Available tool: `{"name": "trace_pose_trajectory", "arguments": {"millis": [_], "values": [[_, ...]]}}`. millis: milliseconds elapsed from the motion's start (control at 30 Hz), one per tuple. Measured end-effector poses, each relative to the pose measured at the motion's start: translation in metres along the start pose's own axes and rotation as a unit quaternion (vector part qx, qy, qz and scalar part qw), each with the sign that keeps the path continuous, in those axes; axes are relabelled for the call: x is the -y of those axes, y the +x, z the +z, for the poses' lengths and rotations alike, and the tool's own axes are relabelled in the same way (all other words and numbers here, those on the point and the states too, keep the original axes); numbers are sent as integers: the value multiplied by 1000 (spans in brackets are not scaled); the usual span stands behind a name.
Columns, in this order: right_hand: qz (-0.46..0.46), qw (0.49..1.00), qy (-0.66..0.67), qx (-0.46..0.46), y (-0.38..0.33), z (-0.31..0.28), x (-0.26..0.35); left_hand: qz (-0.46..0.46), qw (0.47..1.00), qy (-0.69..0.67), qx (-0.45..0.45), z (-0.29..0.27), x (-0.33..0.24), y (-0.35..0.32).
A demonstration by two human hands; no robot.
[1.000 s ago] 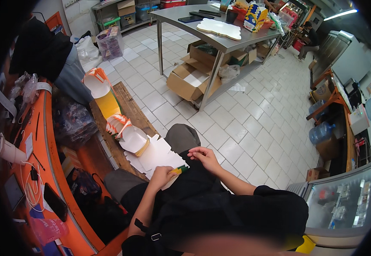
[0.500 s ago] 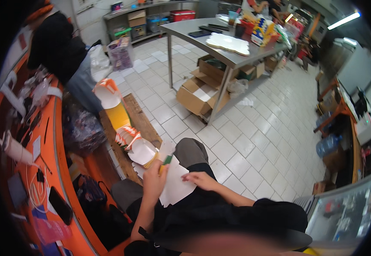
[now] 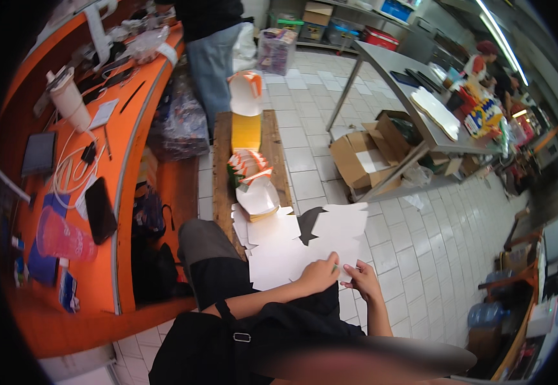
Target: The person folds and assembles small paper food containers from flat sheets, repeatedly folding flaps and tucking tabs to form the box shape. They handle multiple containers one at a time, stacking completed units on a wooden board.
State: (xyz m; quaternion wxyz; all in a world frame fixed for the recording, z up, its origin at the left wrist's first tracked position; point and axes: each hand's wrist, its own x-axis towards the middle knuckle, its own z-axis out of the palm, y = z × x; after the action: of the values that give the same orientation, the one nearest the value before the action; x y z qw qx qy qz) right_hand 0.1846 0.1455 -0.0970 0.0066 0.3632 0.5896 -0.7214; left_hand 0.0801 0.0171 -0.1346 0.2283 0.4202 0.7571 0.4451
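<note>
A flat, die-cut white cardboard box blank lies across my lap, its notched far end spreading toward the floor side. My left hand rests over it with fingers bent and pinched near its right edge, where a small bit of green shows. At that same edge my right hand grips the card between thumb and fingers. More flat white blanks lie to the left, on the near end of the wooden bench. Beyond them on the bench sits a row of nested, folded cardboard food boxes in white, orange and yellow.
To the left is an orange desk with a phone, a pink cup, a tumbler and cables. A person in jeans stands behind the bench. A steel table with open cartons beneath is ahead right.
The view has swung left, showing more of the desk. My left hand has moved across the blank to its right edge, close to my right hand; the blank lies turned and spread wider.
</note>
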Motion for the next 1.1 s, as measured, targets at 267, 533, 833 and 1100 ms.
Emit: {"name": "trace_pose_trajectory", "arguments": {"millis": [267, 533, 833, 1100], "values": [[-38, 994, -45, -93, 21, -13, -43, 191, 949, -82, 239, 2, 39, 15], [-121, 967, 120, -189, 23, 4, -82, 81, 951, -200, 220, 14, 56, 19], [-87, 980, 98, -148, 14, 9, -91, -39, 902, -420, 93, 37, 70, 16], [-128, 940, 317, -11, 1, 19, -53, -8, 868, -493, 52, 7, 23, 15]]}}
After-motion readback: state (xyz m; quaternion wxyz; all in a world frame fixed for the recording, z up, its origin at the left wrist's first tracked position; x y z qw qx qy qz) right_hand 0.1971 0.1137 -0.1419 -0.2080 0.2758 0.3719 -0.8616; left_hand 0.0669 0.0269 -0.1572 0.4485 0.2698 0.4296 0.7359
